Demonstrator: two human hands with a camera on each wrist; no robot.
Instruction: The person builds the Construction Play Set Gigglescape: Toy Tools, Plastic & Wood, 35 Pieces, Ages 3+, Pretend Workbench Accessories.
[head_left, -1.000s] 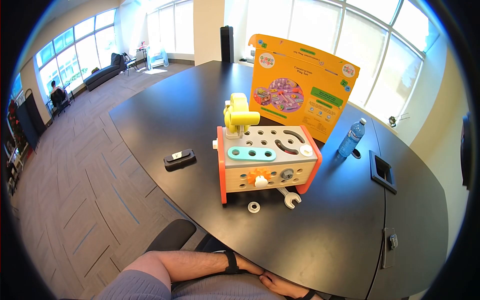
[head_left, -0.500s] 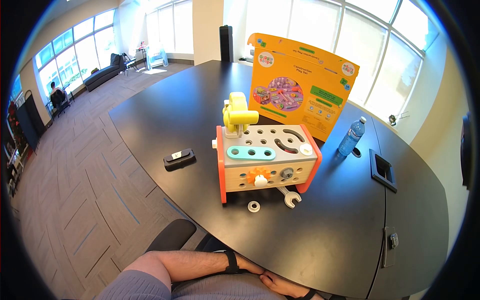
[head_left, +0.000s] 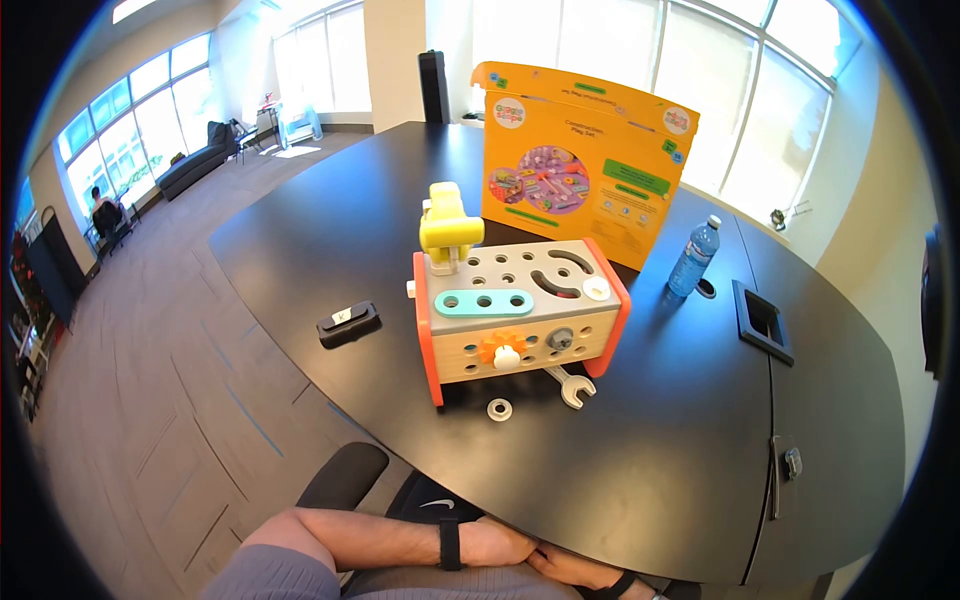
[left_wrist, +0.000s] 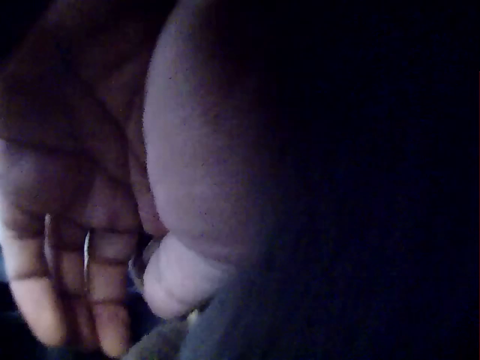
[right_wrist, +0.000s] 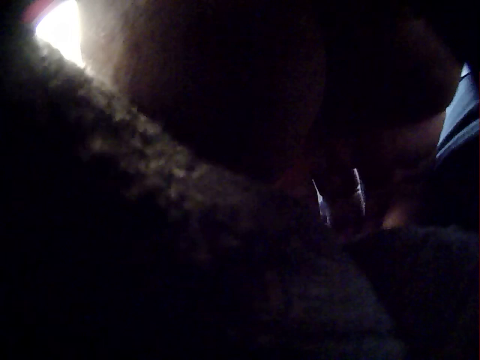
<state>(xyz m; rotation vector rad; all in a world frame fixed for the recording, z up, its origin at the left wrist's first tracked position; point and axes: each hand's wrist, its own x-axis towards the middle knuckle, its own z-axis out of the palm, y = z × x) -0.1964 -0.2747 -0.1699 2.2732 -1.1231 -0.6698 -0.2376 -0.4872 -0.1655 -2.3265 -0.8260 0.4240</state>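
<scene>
Both hands lie in the lap by the near table edge. In the head view the left hand (head_left: 497, 543), with a dark band at its wrist, meets the right hand (head_left: 570, 568). Relaxed, nearly straight fingers (left_wrist: 105, 300) show in the left wrist view, with nothing in them. Darkness covers most of the right wrist view. Beyond the hands stands a toy workbench (head_left: 520, 355) with red ends, bearing an orange gear (head_left: 490, 350), a grey bolt (head_left: 561, 340), a turquoise strip (head_left: 468, 302) and a yellow piece (head_left: 450, 230). A toy wrench (head_left: 576, 390) and a pale nut (head_left: 499, 409) lie before it.
An orange play set box (head_left: 585, 160) stands behind the workbench. To its right are a water bottle (head_left: 692, 260) and a black table socket (head_left: 763, 322). A black case (head_left: 349, 324) lies at the left. A chair armrest (head_left: 345, 476) is beside the near table edge.
The head view has turned slightly, so the table things appear further left. More of the left hand now shows, drawn back from the table edge. The things on the table stay in place.
</scene>
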